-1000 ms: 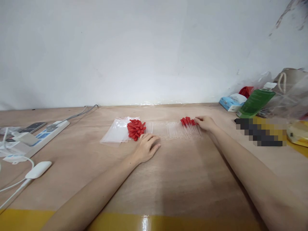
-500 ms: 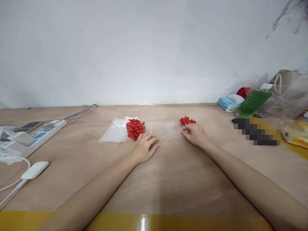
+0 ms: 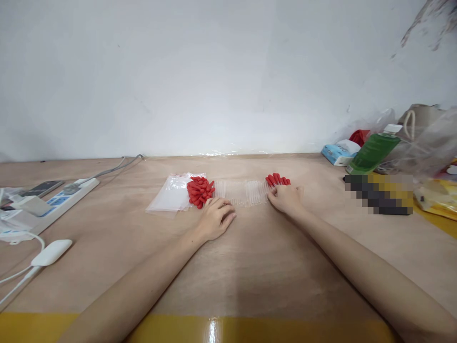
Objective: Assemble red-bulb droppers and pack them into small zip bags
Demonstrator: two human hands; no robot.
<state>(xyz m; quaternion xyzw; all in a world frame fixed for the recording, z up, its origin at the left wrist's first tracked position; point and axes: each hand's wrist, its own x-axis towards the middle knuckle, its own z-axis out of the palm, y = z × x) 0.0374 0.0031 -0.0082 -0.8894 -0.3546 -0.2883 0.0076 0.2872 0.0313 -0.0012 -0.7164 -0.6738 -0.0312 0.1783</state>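
My left hand (image 3: 215,218) rests on the table with its fingers loosely spread, holding nothing. Just beyond its fingertips lies a heap of red rubber dropper bulbs (image 3: 200,190). Clear thin tubes (image 3: 239,191) form a row between my two hands. At the row's right end, several tubes carry red bulbs (image 3: 277,179) pointing to the wall. My right hand (image 3: 285,197) lies low over these capped droppers with its fingers curled in. Its fingers hide whatever they grip.
Flat clear plastic bags (image 3: 168,194) lie left of the bulb heap. A power strip (image 3: 67,200) with plugs and a white charger (image 3: 52,252) sit on the left. At right stand a tissue pack (image 3: 335,155), a green bottle (image 3: 373,152) and plastic bags (image 3: 432,152).
My right hand has shifted slightly, turning its back more upward and covering more of the capped droppers. The left hand stays where it was. The view has moved a little.
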